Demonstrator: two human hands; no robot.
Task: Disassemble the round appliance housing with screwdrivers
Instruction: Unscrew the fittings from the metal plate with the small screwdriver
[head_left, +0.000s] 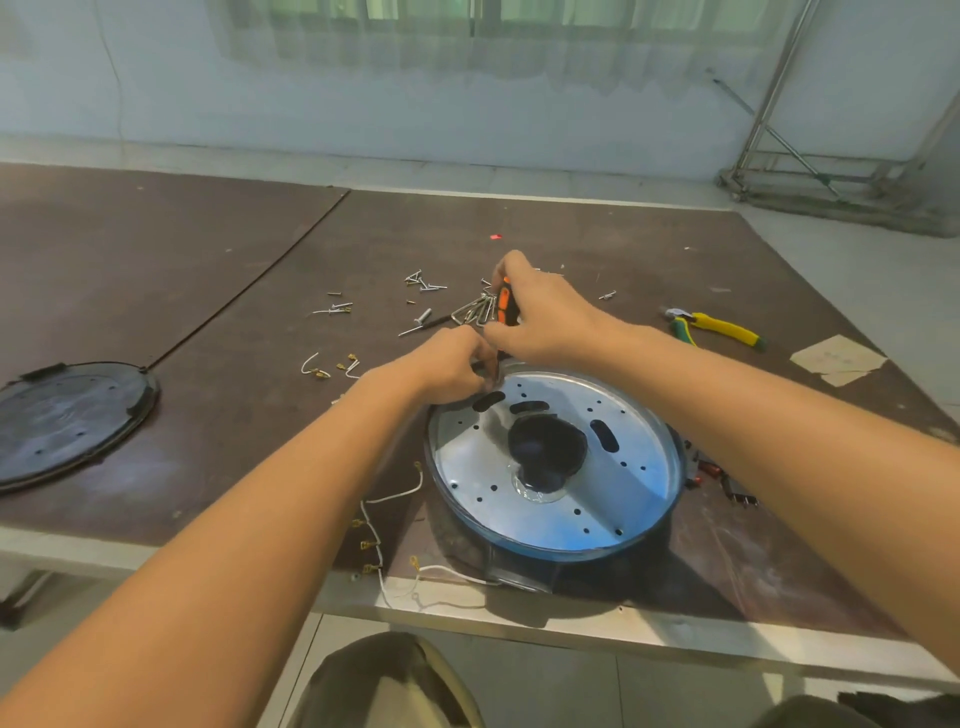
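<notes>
The housing (613, 499) lies flat on the table (208, 260), near its front edge and a little to my right, with the shiny metal plate facing up. I keep it close to me so both arms can reach its far rim without stretching.

My right hand (545, 317) grips the screwdriver (505, 306) around the orange and black handle. The tool stands almost upright at the far rim, I think because a screw sits there and the tip must go straight down into it. The tip itself is hidden behind my left hand (447, 366).

The left hand rests at the same place on the rim, with fingers curled close together. Probably it guides the tip or steadies the housing against turning. I cannot tell if the fingers pinch the shaft, a screw, or only press the rim.

Loose screws (423, 283) lie in a scatter just behind the hands — a place near enough to drop each one, but out of the working area. The pliers (717, 327) wait at the right, well apart, and a black cover (67, 421) lies far to the left. White wires (374, 519) lie beside the housing on the left.
</notes>
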